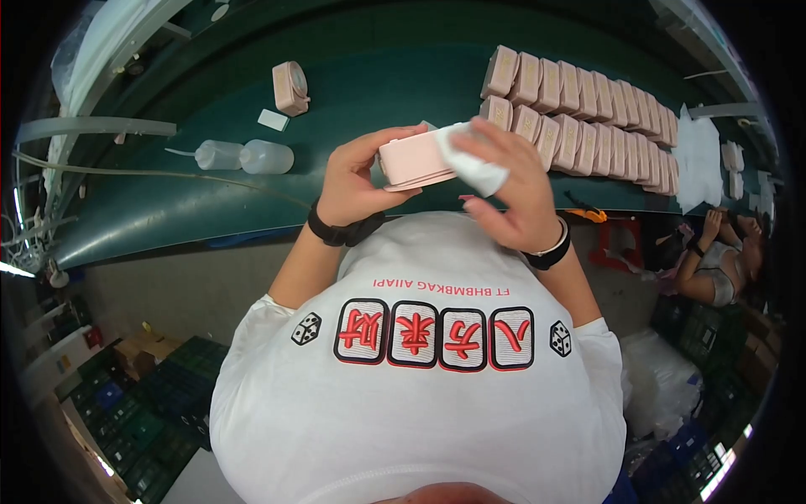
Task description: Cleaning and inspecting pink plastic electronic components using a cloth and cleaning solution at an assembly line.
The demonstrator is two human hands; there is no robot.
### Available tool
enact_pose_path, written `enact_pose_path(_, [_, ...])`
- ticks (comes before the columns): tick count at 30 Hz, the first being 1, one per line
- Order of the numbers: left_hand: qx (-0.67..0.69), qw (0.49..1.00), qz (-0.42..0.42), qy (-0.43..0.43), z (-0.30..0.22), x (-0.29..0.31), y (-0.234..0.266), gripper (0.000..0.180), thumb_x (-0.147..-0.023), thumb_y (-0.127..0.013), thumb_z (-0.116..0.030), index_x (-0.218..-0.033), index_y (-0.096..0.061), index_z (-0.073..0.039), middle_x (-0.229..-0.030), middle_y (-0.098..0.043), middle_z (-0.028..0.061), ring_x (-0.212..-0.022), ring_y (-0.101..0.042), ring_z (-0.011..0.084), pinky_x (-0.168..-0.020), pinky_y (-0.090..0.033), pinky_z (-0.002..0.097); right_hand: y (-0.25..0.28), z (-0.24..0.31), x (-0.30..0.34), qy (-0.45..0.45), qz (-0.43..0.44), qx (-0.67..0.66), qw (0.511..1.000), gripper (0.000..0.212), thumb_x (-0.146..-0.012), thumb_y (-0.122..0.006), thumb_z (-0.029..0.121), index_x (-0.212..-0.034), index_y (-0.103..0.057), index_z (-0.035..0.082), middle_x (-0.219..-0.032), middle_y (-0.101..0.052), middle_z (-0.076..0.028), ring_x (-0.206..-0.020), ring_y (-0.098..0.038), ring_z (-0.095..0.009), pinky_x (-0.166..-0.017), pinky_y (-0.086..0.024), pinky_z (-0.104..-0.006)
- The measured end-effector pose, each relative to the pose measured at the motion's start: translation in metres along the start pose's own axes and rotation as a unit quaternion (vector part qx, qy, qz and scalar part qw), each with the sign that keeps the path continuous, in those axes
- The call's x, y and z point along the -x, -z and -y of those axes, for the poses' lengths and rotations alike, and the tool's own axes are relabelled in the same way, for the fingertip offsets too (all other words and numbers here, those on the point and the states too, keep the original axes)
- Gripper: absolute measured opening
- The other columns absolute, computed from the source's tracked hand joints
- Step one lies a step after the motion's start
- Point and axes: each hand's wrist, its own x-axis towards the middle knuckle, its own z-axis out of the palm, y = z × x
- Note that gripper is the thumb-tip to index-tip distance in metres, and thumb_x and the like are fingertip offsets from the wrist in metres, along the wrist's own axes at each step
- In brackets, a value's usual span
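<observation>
My left hand point(353, 181) grips a pale pink, box-shaped case point(416, 160) by its left end, thumb below and fingers over the top. It is held above the near edge of the green table, in front of my chest. A folded white cloth point(474, 164) lies against the right end of the case, under the fingers of my right hand point(520, 181). That hand is partly smeared by motion; its thumb stands apart from the fingers. The cloth hides part of the case's right end.
Two long rows of similar pink cases point(579, 88) stand at the right of the green table point(378, 92). A single pink case point(290, 87), a small white block point(273, 119) and a clear squeeze bottle point(267, 157) are at the left. Another person point(718, 260) sits at far right.
</observation>
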Motion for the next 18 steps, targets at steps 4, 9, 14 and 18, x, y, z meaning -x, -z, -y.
enact_pose_path(4, [-0.072, 0.996, 0.044, 0.010, -0.010, -0.001, -0.007, 0.060, -0.064, -0.083, -0.004, -0.121, -0.064, -0.002, -0.117, -0.068, 0.0125, -0.104, -0.066, 0.0191, -0.091, -0.050, 0.0298, -0.013, 0.011, -0.011, 0.101, 0.146, 0.068, 0.982, 0.040, -0.088, -0.061, 0.028, -0.122, -0.064, 0.008, -0.136, -0.058, -0.006, -0.132, -0.047, -0.033, -0.112, -0.027, -0.0452])
enact_pose_path(9, [-0.067, 0.995, 0.059, 0.046, -0.011, 0.006, -0.001, 0.060, -0.062, -0.085, -0.007, -0.118, -0.065, 0.000, -0.106, -0.070, 0.0109, -0.096, -0.068, 0.0178, -0.086, -0.051, 0.0289, 0.002, -0.004, -0.001, 0.111, 0.164, 0.077, 0.977, 0.035, -0.090, -0.058, 0.031, -0.118, -0.068, 0.012, -0.135, -0.059, -0.003, -0.134, -0.046, -0.030, -0.112, -0.025, -0.0484])
enact_pose_path(14, [-0.049, 0.990, 0.120, 0.051, -0.015, 0.014, 0.002, 0.061, -0.061, -0.086, -0.007, -0.118, -0.064, 0.000, -0.102, -0.070, 0.0091, -0.095, -0.067, 0.0160, -0.085, -0.051, 0.0279, -0.010, 0.008, -0.016, 0.154, 0.186, 0.045, 0.969, 0.034, -0.091, -0.056, 0.034, -0.114, -0.070, 0.013, -0.135, -0.060, -0.003, -0.133, -0.047, -0.031, -0.111, -0.026, -0.0480])
enact_pose_path(18, [0.036, 0.992, 0.090, 0.081, -0.015, 0.018, -0.006, 0.061, -0.062, -0.086, -0.006, -0.118, -0.064, 0.001, -0.102, -0.070, 0.0088, -0.095, -0.066, 0.0142, -0.085, -0.051, 0.0275, 0.000, 0.000, -0.025, 0.180, 0.220, 0.041, 0.958, 0.035, -0.092, -0.054, 0.034, -0.115, -0.069, 0.013, -0.135, -0.060, -0.003, -0.133, -0.047, -0.031, -0.111, -0.027, -0.0478])
